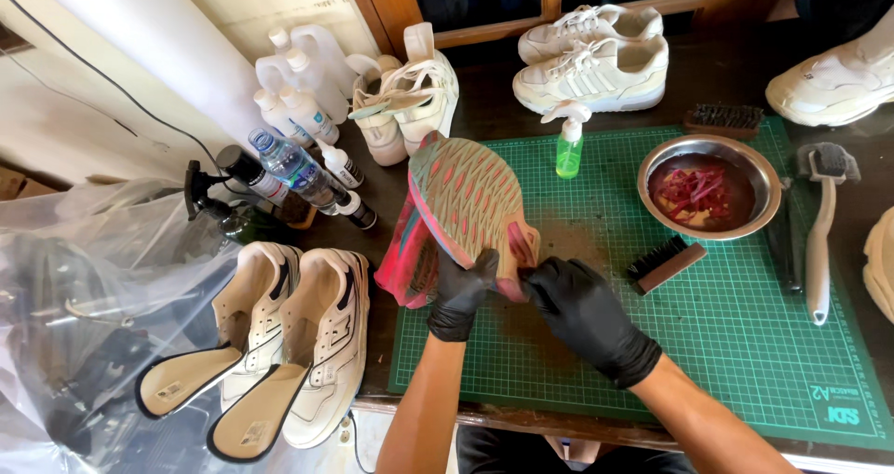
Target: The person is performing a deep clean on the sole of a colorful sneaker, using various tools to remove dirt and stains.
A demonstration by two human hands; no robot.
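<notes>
Pink running shoe (466,218) held sole-up over the left part of the green cutting mat (745,344), toe end pointing away from the person, heel toward the hands. Outsole is tan-green rubber with rows of small pink diamond lugs, curved profile; upper below looks soft pink fabric, partly hidden. Left hand (459,292) in a black glove is closed around the heel end from the left, fingers wrapped on the sole edge. Right hand (582,311), also black-gloved, pinches the heel edge from the right, thumb and fingertips pressed to the shoe; both hands touching it, shoe off the mat. Mat has a white grid and a brownish stain under the shoe. On the mat: small wooden brush (664,263) with dark bristles just right of the hands, round shiny metal bowl (710,187) with reddish liquid and pink laces in it, green spray bottle (569,143) with white trigger behind the shoe. White long-handled brush (819,223) at the mat's right edge. Pair of white sneakers (293,334) left of the mat, insoles pulled out and lying on them. More white sneakers (596,60) at the back on the dark wooden table, plus a cluster of white plastic bottles (298,92) and a clear water bottle (289,167). Crumpled clear plastic sheet (84,316) far left.
</notes>
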